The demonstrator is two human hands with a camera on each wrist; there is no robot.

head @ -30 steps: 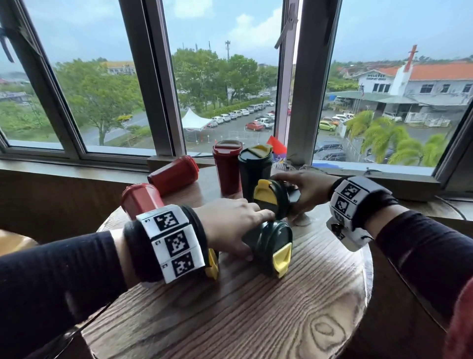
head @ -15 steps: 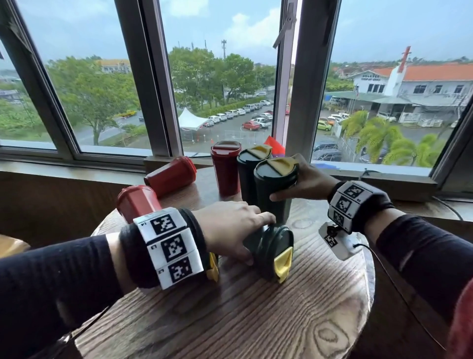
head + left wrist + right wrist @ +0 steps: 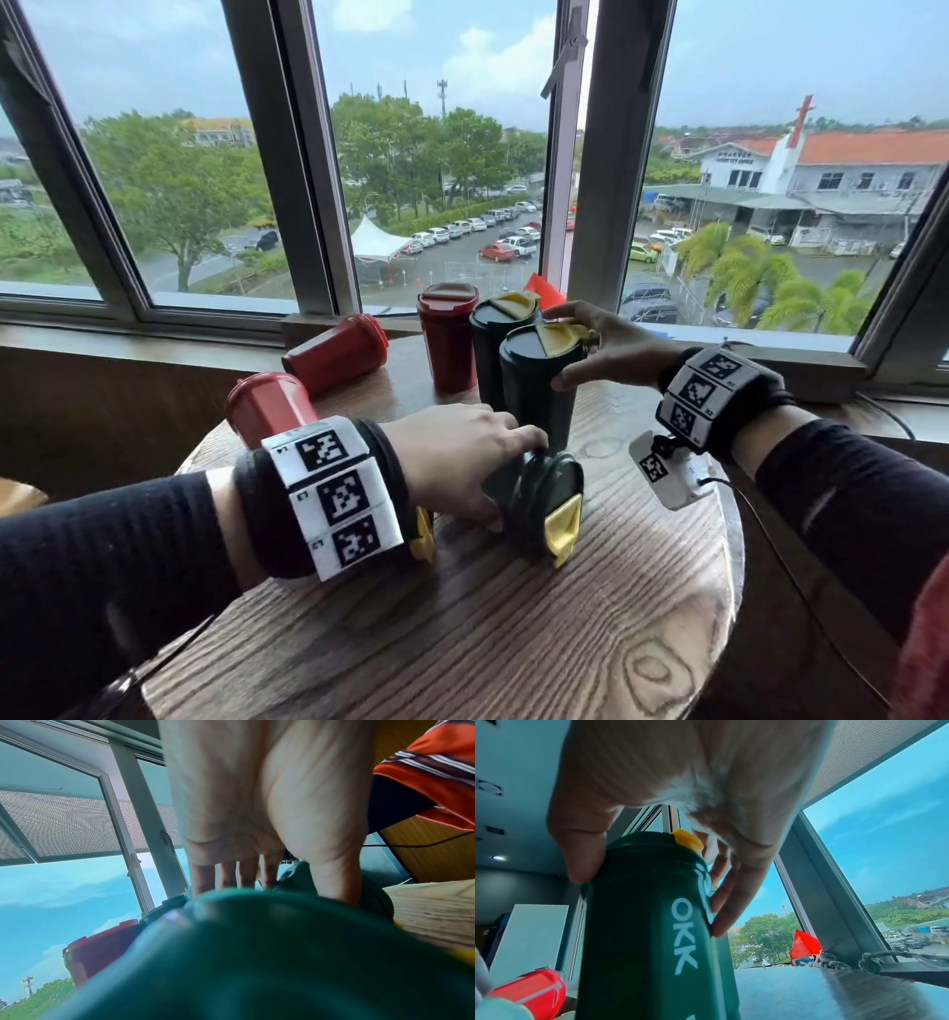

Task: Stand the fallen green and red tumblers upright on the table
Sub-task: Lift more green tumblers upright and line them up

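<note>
A fallen green tumbler [image 3: 549, 493] with a yellow lid flap lies on its side on the round wooden table [image 3: 462, 642]. My left hand [image 3: 513, 483] grips its body from above, fingers over the far side and thumb on the near side; the left wrist view shows the same green tumbler [image 3: 257, 953] under my left hand [image 3: 280, 882]. My right hand [image 3: 575, 349] holds a second green tumbler [image 3: 534, 401] upright on the table, thumb and fingers on either side near its lid [image 3: 641, 943]. Two red tumblers [image 3: 334, 354] [image 3: 267, 406] lie fallen at the left.
Behind the held tumbler stand another green tumbler [image 3: 500, 339] and a red one [image 3: 447, 339], both upright, close to the window sill [image 3: 770, 360]. A cable [image 3: 770, 539] runs from my right wrist over the table's right edge.
My right hand has tipped its green tumbler from lying to upright and set it beside the other upright green one. My left hand has stayed on the fallen green tumbler.
</note>
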